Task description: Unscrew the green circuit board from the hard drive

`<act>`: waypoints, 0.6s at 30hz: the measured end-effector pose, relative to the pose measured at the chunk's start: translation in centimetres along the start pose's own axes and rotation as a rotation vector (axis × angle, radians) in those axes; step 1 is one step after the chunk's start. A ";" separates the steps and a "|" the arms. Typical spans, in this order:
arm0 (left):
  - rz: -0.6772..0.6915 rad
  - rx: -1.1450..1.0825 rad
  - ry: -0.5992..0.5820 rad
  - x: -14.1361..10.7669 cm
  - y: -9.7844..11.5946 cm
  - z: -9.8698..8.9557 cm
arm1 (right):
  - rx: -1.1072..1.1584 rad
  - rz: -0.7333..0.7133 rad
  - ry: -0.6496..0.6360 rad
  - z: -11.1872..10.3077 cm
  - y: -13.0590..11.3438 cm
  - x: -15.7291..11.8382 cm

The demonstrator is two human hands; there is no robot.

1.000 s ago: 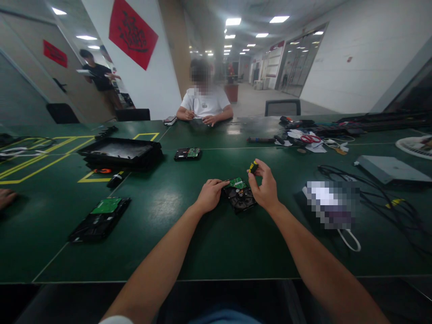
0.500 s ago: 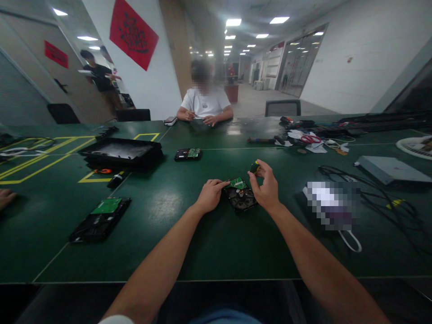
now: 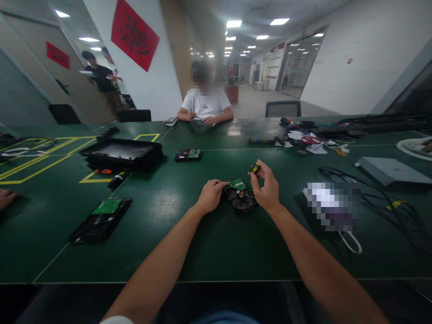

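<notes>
- Green tabletop carries a hard drive, its circuit board at twelve o'clock.
- Left hand: fingertips touch the drive's ten-o'clock edge; whether they grip it, I cannot tell.
- Right hand: fingers pinch a yellow-black tool at the drive's one o'clock.

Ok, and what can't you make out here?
All in the head view:
Lower end of the yellow-and-black handle: covered by the right hand.
Right corner of the hard drive: behind that hand.
Strapped item: pixelated.
Other person's hand: cut off by left edge.
White basket: cut off by right edge.
What the seated person holds: too small.
</notes>
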State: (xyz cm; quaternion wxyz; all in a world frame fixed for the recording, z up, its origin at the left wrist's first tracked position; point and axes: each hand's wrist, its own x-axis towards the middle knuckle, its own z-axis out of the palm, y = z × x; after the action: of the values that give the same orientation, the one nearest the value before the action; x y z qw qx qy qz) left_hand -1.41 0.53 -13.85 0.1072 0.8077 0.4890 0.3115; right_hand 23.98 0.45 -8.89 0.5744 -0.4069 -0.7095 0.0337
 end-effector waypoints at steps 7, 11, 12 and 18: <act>0.001 -0.017 0.016 0.1 -0.1 0.1 | -0.022 -0.017 0.015 -0.1 -0.1 0.0; -0.015 -0.067 0.056 0.1 -0.4 0.2 | 0.024 -0.006 -0.008 0.1 0.0 -0.1; -0.015 -0.072 0.061 0.1 -0.4 0.2 | 0.021 -0.009 0.000 0.1 0.0 -0.1; -0.007 -0.074 0.064 0.1 -0.4 0.2 | -0.044 -0.065 0.046 0.0 -0.1 0.1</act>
State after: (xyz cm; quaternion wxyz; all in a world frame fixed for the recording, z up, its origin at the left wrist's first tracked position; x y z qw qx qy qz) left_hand -1.54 0.81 -14.13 0.1224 0.7912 0.4832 0.3543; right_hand 23.94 0.49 -8.75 0.5821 -0.3969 -0.7096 -0.0101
